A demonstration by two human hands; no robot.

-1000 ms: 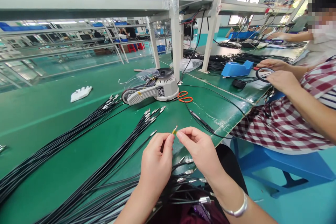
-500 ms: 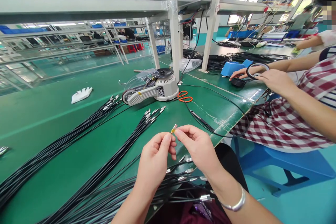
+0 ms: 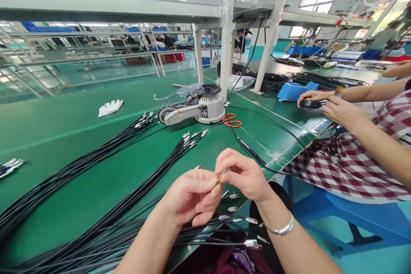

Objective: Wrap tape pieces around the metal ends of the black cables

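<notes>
Between my two hands is the end of a cable, a small metal connector (image 3: 221, 176) with amber tape on it. My left hand (image 3: 192, 195) pinches it from the left, thumb against forefinger. From the right, my right hand (image 3: 244, 175) pinches the amber tape at the same spot; the fingertips hide much of it. Black cables with metal plugs (image 3: 252, 244) lie below my hands along the table edge. Another cable bundle (image 3: 160, 165) lies just beyond, its plugs pointing away from me.
A tape dispenser (image 3: 208, 107) stands ahead, with orange-handled scissors (image 3: 231, 120) and a black cutter knife (image 3: 250, 150) nearby. A further cable bundle (image 3: 96, 150) and a white glove (image 3: 111, 108) lie left. On the right, a co-worker's hands (image 3: 340, 109) hold a tape roll beside a blue holder (image 3: 297, 90).
My hands have come lower and closer together around the connector, now covering more of it. The view has turned slightly left. The co-worker's hands have shifted at the tape roll.
</notes>
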